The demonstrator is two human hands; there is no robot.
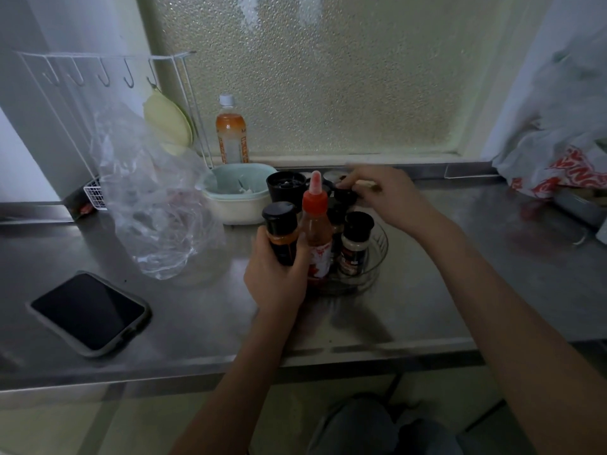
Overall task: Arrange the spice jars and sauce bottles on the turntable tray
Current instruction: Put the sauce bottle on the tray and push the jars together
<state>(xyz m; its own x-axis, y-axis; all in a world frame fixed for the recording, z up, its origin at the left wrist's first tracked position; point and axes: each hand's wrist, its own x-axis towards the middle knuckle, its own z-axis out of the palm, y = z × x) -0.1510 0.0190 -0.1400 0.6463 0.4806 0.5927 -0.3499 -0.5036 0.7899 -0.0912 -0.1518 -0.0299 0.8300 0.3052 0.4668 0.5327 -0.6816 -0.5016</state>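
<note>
A clear round turntable tray [377,257] sits on the steel counter at the centre. In it stand a red-capped sauce bottle [316,231], a black-lidded jar of pale spice [354,247] and other dark jars behind them. My left hand [276,277] grips a black-lidded jar of orange spice [282,234] at the tray's left edge. My right hand [391,198] reaches over the tray's far side, its fingertips on the black lid of a jar [345,193] there.
A black cup [285,187] and a pale tub [239,192] stand just behind the tray. A crumpled clear plastic bag [154,205] and a phone [88,311] lie to the left. An orange drink bottle [231,133] stands by the window. White bags [558,152] fill the right.
</note>
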